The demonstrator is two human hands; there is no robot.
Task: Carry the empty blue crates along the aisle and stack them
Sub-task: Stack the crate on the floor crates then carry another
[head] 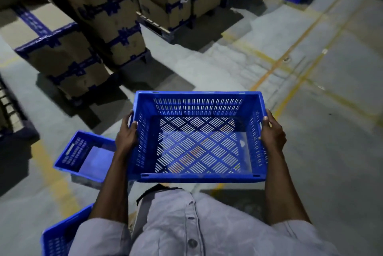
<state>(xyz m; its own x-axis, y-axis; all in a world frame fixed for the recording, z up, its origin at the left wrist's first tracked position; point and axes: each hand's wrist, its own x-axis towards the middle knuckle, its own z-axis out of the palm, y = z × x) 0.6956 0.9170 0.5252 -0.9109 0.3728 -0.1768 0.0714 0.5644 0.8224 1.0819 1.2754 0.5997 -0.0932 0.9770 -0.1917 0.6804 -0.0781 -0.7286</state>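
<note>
Grey warehouse floor (pixel 310 131) below, boxes stacked left; blue crate (pixel 196 137) up at waist height, left hand (pixel 126 135) and right hand (pixel 272 131) gripping its side walls.

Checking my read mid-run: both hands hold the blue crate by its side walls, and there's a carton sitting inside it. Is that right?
Not quite. The blue crate is empty: the head view shows only its bare slotted bottom, with nothing inside. The rest stands: the left hand and the right hand hold it by its side walls.
</note>
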